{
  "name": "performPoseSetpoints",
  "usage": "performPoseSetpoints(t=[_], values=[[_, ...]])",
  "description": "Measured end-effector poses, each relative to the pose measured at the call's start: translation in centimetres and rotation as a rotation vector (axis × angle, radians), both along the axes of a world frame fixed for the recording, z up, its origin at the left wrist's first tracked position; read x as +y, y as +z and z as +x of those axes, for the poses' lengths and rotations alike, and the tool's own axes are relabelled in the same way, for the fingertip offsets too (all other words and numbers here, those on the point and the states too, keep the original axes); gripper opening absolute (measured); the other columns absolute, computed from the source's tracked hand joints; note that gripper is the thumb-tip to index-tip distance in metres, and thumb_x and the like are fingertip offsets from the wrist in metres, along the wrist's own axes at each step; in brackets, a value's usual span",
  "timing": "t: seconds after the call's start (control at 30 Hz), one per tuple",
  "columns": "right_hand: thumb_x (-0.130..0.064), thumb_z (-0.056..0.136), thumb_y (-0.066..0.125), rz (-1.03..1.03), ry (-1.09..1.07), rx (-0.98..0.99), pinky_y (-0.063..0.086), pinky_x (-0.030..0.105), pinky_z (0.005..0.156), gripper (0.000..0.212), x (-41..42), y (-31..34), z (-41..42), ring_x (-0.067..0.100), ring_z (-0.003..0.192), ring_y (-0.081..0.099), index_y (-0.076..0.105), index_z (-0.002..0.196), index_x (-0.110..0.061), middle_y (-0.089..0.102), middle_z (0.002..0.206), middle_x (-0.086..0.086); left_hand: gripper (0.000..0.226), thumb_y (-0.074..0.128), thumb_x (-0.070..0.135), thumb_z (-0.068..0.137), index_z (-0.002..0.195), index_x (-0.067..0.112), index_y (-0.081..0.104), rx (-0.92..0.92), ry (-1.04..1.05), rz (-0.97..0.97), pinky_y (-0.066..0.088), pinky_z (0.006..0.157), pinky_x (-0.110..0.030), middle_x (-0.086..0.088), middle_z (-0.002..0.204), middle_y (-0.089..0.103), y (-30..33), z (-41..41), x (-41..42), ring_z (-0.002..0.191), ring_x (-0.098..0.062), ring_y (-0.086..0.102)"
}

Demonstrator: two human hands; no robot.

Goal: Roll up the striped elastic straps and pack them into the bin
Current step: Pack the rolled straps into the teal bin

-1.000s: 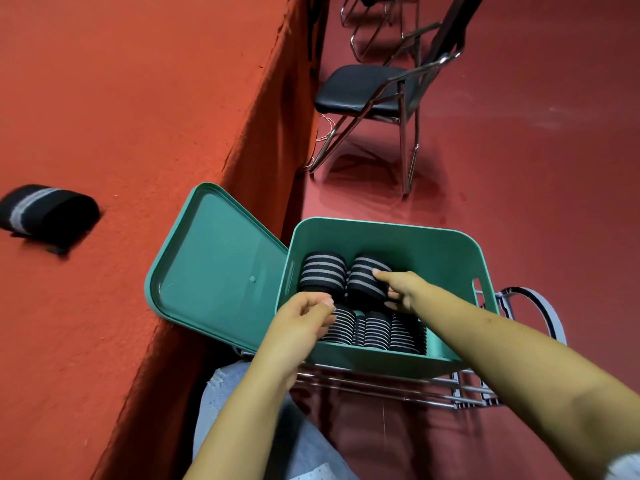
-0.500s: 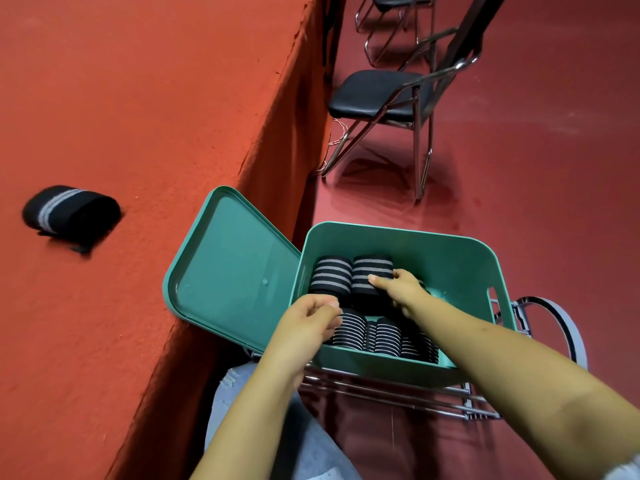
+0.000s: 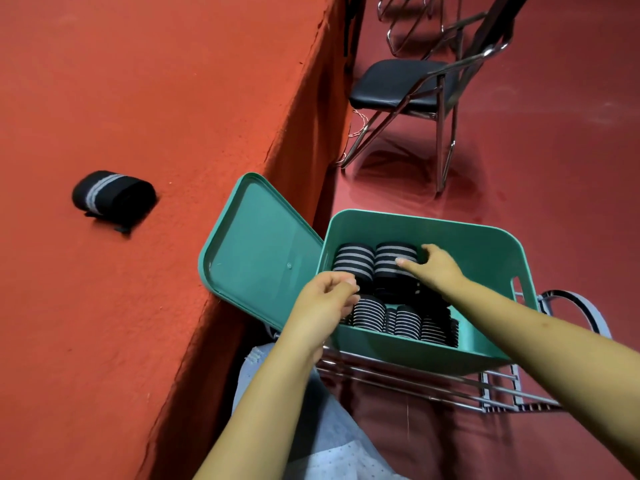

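A teal bin [image 3: 485, 237] stands on a wire rack and holds several rolled black-and-white striped straps [image 3: 408, 322]. Two more rolls sit on top at the far side. My right hand [image 3: 436, 268] grips the right one [image 3: 391, 254], thumb across its front and fingers over its back. The left top roll [image 3: 353, 261] lies beside it, untouched. My left hand [image 3: 329, 299] hovers at the bin's near left rim with loosely curled fingers and nothing visible in it. Another rolled strap [image 3: 110, 195] lies on the red table to the left.
The bin's teal lid [image 3: 256, 254] hangs open against the edge of the red table [image 3: 173, 98]. The wire rack [image 3: 415, 379] carries the bin. A loose striped strap [image 3: 585, 306] loops at the bin's right. A black folding chair [image 3: 398, 84] stands on the floor beyond.
My right hand has shifted from the roll's front face to its right side and closed round it. My left hand stays at the bin's rim. The view has swung slightly left.
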State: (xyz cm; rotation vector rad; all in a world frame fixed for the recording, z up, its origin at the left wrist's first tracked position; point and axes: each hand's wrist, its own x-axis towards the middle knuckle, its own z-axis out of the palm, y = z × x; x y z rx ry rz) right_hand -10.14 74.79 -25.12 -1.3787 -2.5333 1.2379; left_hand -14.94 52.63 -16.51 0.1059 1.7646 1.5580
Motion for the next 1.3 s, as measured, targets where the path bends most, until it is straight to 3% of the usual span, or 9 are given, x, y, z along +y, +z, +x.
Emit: performPoseSetpoints(t=[0.2,0.43,0.6,0.67,0.73,0.83,0.9,1.07,1.3], values=[[-0.031,0.082,0.074,0.103,0.310,0.343,0.036,0.014,0.085,0.043,-5.4,7.5,-2.9,0.012,0.100,0.058,0.062,0.119,-0.012,0.060,0.111,-0.002,0.013,0.052,0.008,0.099,0.090,0.014,0.060,0.089,0.268,0.132,0.053,0.073,-0.022,-0.005,0.087,0.067,2.9,-3.9,-2.4,0.074,-0.012,0.063],[-0.029,0.085,0.071,0.053,0.540,0.586,0.040,0.000,0.072,0.034,-13.7,13.4,-12.4,0.009,0.100,0.060,0.063,0.114,-0.014,0.056,0.110,-0.001,0.015,0.051,0.012,0.100,0.087,0.016,0.056,0.280,0.630,0.140,0.048,0.065,-0.024,0.000,0.084,0.061,5.9,-12.0,-9.5,0.076,-0.011,0.060],[-0.031,0.087,0.069,-0.037,0.604,0.611,0.038,0.014,0.082,0.036,-19.4,14.4,-19.1,0.012,0.105,0.059,0.061,0.116,-0.012,0.054,0.116,0.000,0.027,0.058,0.022,0.098,0.074,0.016,0.047,0.235,0.882,-0.046,0.040,0.061,-0.028,0.001,0.068,0.040,4.4,-18.9,-13.7,0.064,-0.014,0.041],[-0.031,0.088,0.068,-0.087,0.587,0.621,0.040,0.017,0.085,0.035,-20.9,14.2,-20.5,0.013,0.106,0.060,0.061,0.116,-0.012,0.057,0.122,0.004,0.022,0.059,0.025,0.097,0.089,0.005,0.057,0.131,0.939,-0.030,0.043,0.061,-0.028,-0.001,0.067,0.041,4.1,-21.0,-14.5,0.058,-0.015,0.043],[-0.032,0.087,0.069,-0.119,0.572,0.636,0.043,0.021,0.088,0.033,-21.7,13.8,-21.3,0.014,0.105,0.061,0.061,0.113,-0.013,0.059,0.123,0.006,0.041,0.059,0.030,0.098,0.121,-0.005,0.055,0.080,0.936,0.006,0.046,0.059,-0.026,-0.004,0.073,0.051,4.2,-22.9,-14.6,0.054,-0.013,0.053],[-0.034,0.087,0.068,-0.157,0.545,0.639,0.045,0.024,0.091,0.032,-22.1,13.6,-21.6,0.014,0.105,0.061,0.061,0.112,-0.014,0.059,0.122,0.005,0.056,0.063,0.038,0.095,0.134,0.002,0.048,0.023,0.888,0.005,0.054,0.061,-0.032,-0.015,0.113,0.067,4.4,-26.4,-14.4,0.092,-0.027,0.070],[-0.034,0.088,0.068,-0.169,0.530,0.649,0.045,0.024,0.091,0.033,-22.3,13.7,-21.5,0.013,0.105,0.061,0.061,0.113,-0.014,0.059,0.122,0.004,0.062,0.068,0.050,0.087,0.133,0.011,0.052,-0.031,0.857,-0.074,0.055,0.053,-0.031,-0.012,0.116,0.069,3.8,-29.0,-14.4,0.092,-0.029,0.072],[-0.035,0.088,0.068,-0.200,0.499,0.665,0.045,0.024,0.089,0.032,-22.0,14.3,-20.4,0.011,0.104,0.060,0.061,0.112,-0.016,0.059,0.121,0.002,0.062,0.075,0.044,0.075,0.125,0.011,0.058,-0.030,0.769,-0.207,0.055,0.091,-0.047,-0.013,0.109,0.070,1.0,-32.9,-14.2,0.093,-0.033,0.070],[-0.032,0.090,0.065,-0.336,0.422,0.711,0.044,0.022,0.093,0.043,-19.0,16.0,-17.0,0.008,0.108,0.056,0.053,0.130,-0.021,0.055,0.127,0.000,0.016,0.069,0.022,0.089,0.092,0.009,0.060,0.281,0.544,-0.058,0.044,0.065,-0.027,-0.004,0.086,0.061,8.2,-20.5,-10.9,0.073,-0.015,0.059]])
